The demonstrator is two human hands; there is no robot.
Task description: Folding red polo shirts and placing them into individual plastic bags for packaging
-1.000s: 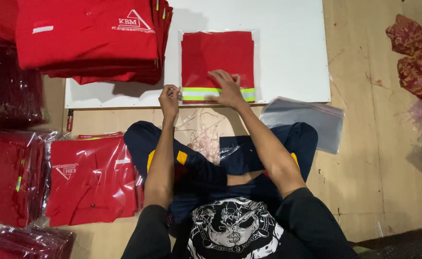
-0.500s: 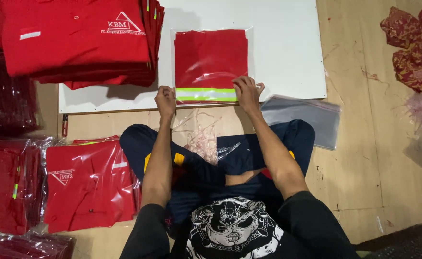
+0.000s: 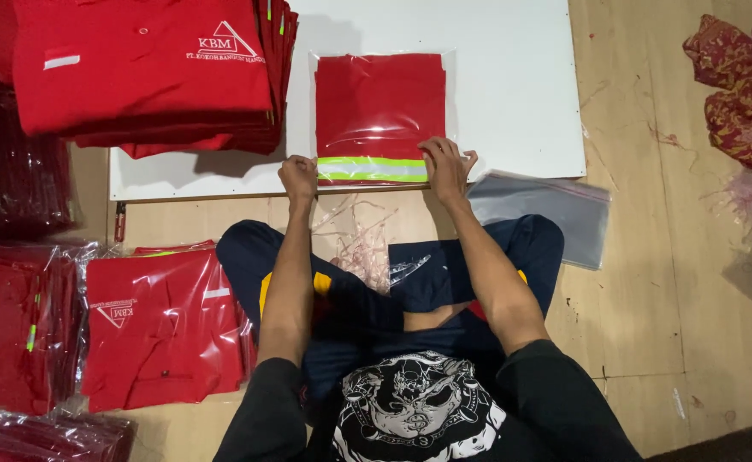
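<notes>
A folded red shirt with a yellow-and-grey reflective stripe lies inside a clear plastic bag (image 3: 380,111) on a white board (image 3: 513,94). My left hand (image 3: 298,177) grips the bag's near left corner with closed fingers. My right hand (image 3: 445,165) presses on the bag's near right corner, fingers bent over its edge. Both arms reach forward over my crossed legs in dark blue trousers.
A stack of unbagged folded red shirts (image 3: 145,68) sits on the board's left. Bagged red shirts (image 3: 158,321) lie on the floor at my left. A pile of empty clear bags (image 3: 547,214) lies right of my hands. Plastic strips (image 3: 363,244) litter the floor. Patterned red cloth (image 3: 740,77) is far right.
My hands slid from the shirt's lower part to the bag's near corners. The view shifted slightly.
</notes>
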